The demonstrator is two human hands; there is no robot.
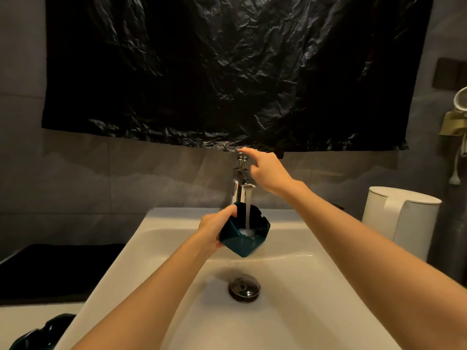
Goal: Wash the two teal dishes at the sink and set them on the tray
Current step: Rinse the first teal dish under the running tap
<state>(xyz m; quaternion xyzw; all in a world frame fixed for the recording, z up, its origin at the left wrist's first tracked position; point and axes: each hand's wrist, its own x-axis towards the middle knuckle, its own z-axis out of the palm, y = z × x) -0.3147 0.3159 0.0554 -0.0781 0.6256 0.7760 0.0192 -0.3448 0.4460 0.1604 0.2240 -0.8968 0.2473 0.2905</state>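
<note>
1 teal dish [246, 236] was gripped at its left wall by the left hand [214, 227], fingers curled over the rim, and was held tilted under the running water [248, 210] above the sink [303, 286]. The 2nd teal dish [40, 332] lay on the counter [25, 309], near left, just before the dark tray [50, 269]. Nothing was gripped by the right hand [265, 170]; its straight index finger was laid on the tap lever [241, 156]. If the lever were pushed too far, water could be splashed out; the wet dish could also be dropped from the 1-handed grip and chipped on the sink.
</note>
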